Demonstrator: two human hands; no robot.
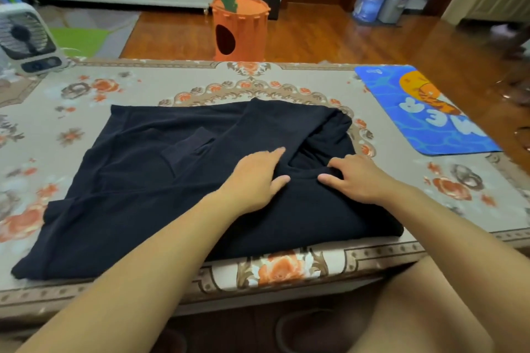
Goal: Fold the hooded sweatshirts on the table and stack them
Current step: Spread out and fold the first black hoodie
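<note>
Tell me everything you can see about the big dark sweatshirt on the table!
The sweatshirt is very dark navy or black, made of soft-looking cloth. It lies spread out on the flowery table, partly folded, with a ribbed cuff resting across its middle. Its hood is bunched at the right side. Its near edge hangs a little over the table's front. The left hand presses flat on it, and the right hand grips the cloth by the neck opening.
</note>
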